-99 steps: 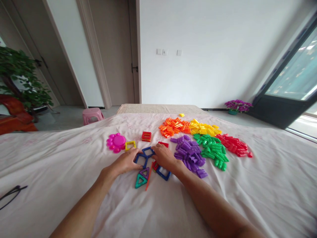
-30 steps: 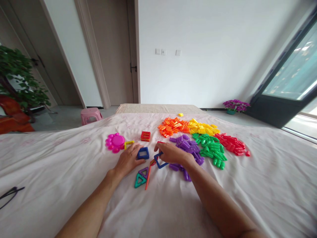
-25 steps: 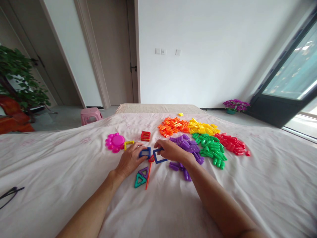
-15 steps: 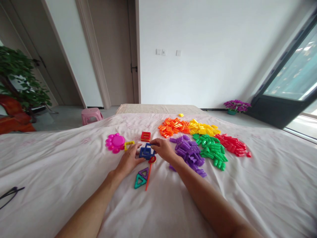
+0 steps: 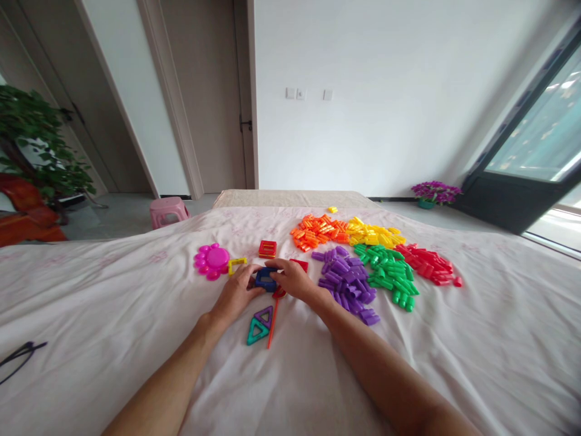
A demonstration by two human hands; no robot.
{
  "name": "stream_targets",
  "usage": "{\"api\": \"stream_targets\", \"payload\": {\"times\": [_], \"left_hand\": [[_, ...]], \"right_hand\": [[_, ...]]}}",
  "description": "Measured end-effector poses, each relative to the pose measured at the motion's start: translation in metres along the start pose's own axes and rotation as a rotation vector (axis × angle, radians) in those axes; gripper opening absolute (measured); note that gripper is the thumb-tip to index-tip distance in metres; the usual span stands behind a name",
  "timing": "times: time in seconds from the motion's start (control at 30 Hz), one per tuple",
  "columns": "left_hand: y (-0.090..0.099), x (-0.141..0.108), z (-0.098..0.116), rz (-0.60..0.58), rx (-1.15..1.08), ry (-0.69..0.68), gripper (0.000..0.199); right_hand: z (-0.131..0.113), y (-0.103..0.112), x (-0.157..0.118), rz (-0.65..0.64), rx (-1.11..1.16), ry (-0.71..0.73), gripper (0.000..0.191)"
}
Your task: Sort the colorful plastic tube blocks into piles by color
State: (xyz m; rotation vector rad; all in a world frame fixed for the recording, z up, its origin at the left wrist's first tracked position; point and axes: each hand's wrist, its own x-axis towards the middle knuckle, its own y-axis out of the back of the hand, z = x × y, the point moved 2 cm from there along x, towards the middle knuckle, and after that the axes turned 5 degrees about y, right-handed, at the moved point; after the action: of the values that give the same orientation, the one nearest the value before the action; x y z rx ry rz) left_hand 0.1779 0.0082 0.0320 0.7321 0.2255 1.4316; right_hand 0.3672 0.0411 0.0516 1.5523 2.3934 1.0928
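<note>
A small stack of blue square magnetic tiles [image 5: 265, 279] lies between my two hands. The fingers of my left hand [image 5: 239, 286] curl against its left side. From the right, my right hand [image 5: 290, 278] grips the stack, fingers over its far edge. Just beyond is a stack of red square tiles [image 5: 267, 249]. A yellow square tile [image 5: 236, 265] sits by my left fingertips, and a red piece [image 5: 299, 264] shows behind my right hand. Nearer me lie a purple triangle tile [image 5: 264, 316], a teal triangle tile [image 5: 257, 332] and a thin red stick [image 5: 273, 327].
A pink flower-shaped toy [image 5: 212, 261] lies at left. Piles of purple pieces [image 5: 347, 281], green pieces [image 5: 391, 274], red pieces [image 5: 429, 265], orange pieces [image 5: 318, 231] and yellow pieces [image 5: 374, 233] spread to the right. Dark glasses [image 5: 22, 354] rest at the left edge of the cloth [image 5: 113, 303].
My right hand has moved left and down, and the raised blue tile now sits level on the other blue ones. A red piece behind that hand has come into view.
</note>
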Motion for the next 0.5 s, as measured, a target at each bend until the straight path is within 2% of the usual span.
{"api": "stream_targets", "payload": {"times": [0.1,0.17,0.27,0.43,0.5], "left_hand": [[-0.0014,0.0,-0.0005,-0.01,-0.004,0.001,0.04],[-0.0014,-0.0001,-0.0009,-0.011,0.009,-0.005,0.04],[0.0003,-0.0009,-0.0004,-0.018,0.033,-0.031,0.039],[0.0006,-0.0024,0.0014,-0.02,0.055,-0.074,0.028],[-0.0004,-0.002,0.0012,-0.01,0.061,-0.075,0.029]], "right_hand": [[-0.0008,-0.0018,-0.0023,-0.088,0.002,0.03,0.067],[-0.0014,-0.0032,-0.004,-0.107,-0.076,0.075,0.079],[-0.0017,-0.0055,-0.006,-0.067,-0.197,0.112,0.072],[-0.0045,-0.0071,-0.0073,-0.047,-0.255,0.125,0.062],[-0.0057,-0.0064,-0.0075,-0.036,-0.285,0.112,0.063]]}}
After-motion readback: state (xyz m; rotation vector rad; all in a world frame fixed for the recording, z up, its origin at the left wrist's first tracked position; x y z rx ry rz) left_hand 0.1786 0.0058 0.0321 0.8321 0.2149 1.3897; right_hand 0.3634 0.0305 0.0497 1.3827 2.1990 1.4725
